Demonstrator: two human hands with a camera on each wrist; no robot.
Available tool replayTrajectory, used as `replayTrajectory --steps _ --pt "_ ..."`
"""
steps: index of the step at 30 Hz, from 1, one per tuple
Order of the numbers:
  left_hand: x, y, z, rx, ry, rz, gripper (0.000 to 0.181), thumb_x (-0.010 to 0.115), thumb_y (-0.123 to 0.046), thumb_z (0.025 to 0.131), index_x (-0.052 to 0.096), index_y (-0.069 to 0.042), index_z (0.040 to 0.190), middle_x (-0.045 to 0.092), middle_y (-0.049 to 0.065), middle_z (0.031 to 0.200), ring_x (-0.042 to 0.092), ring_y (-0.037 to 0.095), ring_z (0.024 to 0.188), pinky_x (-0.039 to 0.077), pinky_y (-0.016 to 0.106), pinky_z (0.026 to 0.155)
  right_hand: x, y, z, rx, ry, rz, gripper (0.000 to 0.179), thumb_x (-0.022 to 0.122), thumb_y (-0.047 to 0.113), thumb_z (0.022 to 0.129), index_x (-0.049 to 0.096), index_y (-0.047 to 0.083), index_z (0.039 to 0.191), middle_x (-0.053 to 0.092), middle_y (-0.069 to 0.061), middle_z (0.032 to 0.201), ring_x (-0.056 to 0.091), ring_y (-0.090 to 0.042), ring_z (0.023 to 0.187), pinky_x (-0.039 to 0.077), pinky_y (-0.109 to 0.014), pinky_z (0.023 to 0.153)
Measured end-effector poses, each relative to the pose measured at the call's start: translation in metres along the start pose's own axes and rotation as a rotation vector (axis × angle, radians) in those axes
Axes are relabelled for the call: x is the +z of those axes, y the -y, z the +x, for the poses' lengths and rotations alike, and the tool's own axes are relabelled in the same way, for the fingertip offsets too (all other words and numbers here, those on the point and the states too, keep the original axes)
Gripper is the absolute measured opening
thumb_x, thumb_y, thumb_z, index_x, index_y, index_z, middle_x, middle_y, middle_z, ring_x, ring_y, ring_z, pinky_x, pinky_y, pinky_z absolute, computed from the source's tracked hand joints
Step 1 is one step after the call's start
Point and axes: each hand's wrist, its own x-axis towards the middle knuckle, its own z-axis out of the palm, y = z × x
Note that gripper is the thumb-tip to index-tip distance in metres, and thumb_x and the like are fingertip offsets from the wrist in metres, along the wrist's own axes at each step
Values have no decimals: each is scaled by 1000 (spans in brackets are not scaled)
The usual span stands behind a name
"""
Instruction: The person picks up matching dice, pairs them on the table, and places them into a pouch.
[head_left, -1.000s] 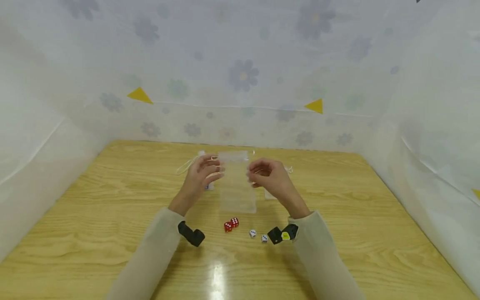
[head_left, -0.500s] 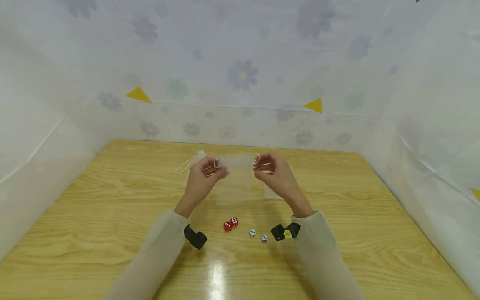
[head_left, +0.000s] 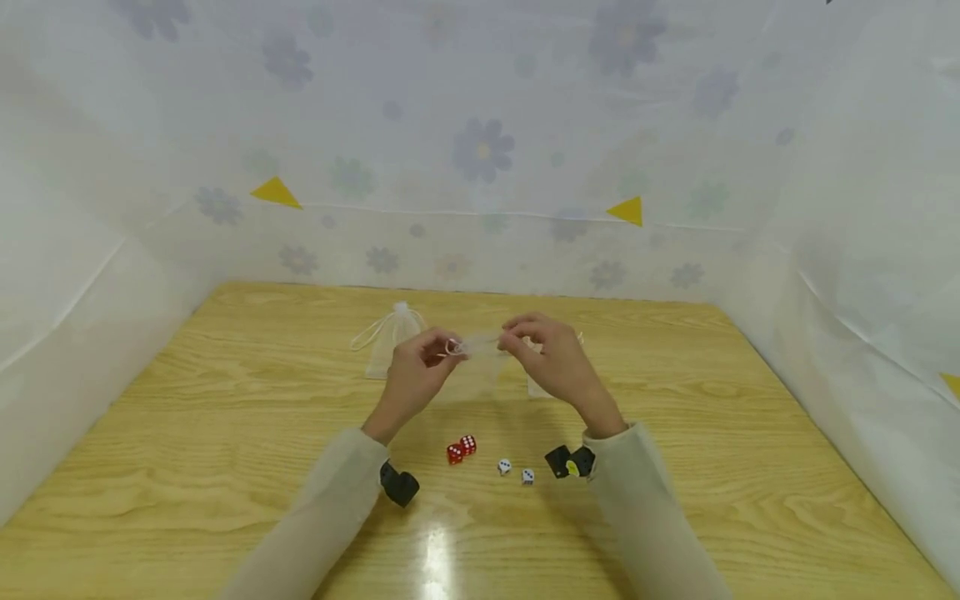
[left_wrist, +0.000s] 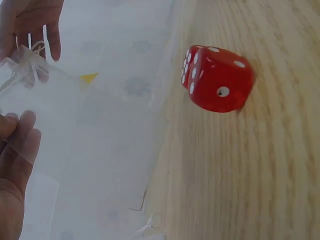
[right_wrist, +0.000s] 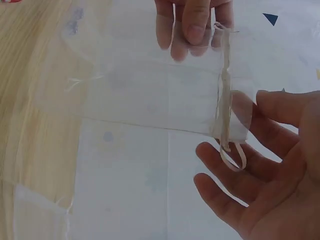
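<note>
A sheer white drawstring pouch [head_left: 476, 367] is held up between both hands above the table. My left hand [head_left: 420, 375] pinches one side of it near the mouth, with a cord loop by the fingers. My right hand [head_left: 553, 358] pinches the other side of the mouth between thumb and forefinger, its remaining fingers spread behind. In the right wrist view the pouch [right_wrist: 155, 100] looks flat and see-through, and a cord loop [right_wrist: 233, 157] hangs by the right fingers. Two red dice [head_left: 455, 453] and two white dice, one [head_left: 528, 477] farther right, lie nearer the body.
A second sheer pouch [head_left: 381, 354] lies flat behind the left hand. Another pouch [head_left: 536, 389] lies partly hidden behind the right hand. The wooden table [head_left: 225, 433] is enclosed by pale flowered sheeting [head_left: 480, 100] at the back and sides.
The left hand has moved right and slightly lower, closer to the right hand. The pouch, earlier hanging flat towards the camera, has tilted and its mouth is drawn narrower. The dice stay put.
</note>
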Motion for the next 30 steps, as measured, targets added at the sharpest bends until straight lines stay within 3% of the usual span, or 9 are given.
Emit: replayTrajectory --steps 4,10,18,21,26,30 --pt "3 1 -2 71 25 41 6 64 1 88 67 -1 93 68 13 89 69 24 80 57 25 71 2 0 -2 -19 32 -89 15 60 13 93 73 5 95 70 -11 100 65 -24 88 54 -43 80" --pt "3 3 -2 119 57 141 8 65 0 87 66 -3 95 70 11 93 70 23 84 57 32 77 2 4 -2 12 63 -85 16 64 7 89 71 0 102 69 -14 102 68 -24 83 57 -35 73" --pt "-5 1 0 223 152 229 39 66 3 84 54 2 121 61 19 117 60 32 108 54 44 84 7 6 0 41 84 -147 30 73 9 82 68 0 110 66 -15 108 64 -25 88 56 -35 74" --pt "-6 -3 0 277 168 282 41 63 -1 87 52 -2 126 55 16 124 56 30 112 53 44 85 11 7 1 51 82 -199 34 75 11 81 67 1 112 65 -15 110 64 -26 89 55 -36 74" --pt "3 -10 1 390 116 506 30 61 -14 92 59 -6 121 56 15 120 62 26 97 54 38 78 19 7 2 36 58 -270 37 77 11 80 65 1 114 62 -15 111 62 -26 86 54 -36 72" --pt "11 -12 -1 380 65 650 24 64 -14 91 64 -7 113 59 17 116 66 27 87 55 34 63 27 4 1 6 10 -273 40 78 9 78 63 -1 115 60 -16 112 62 -26 85 55 -35 71"
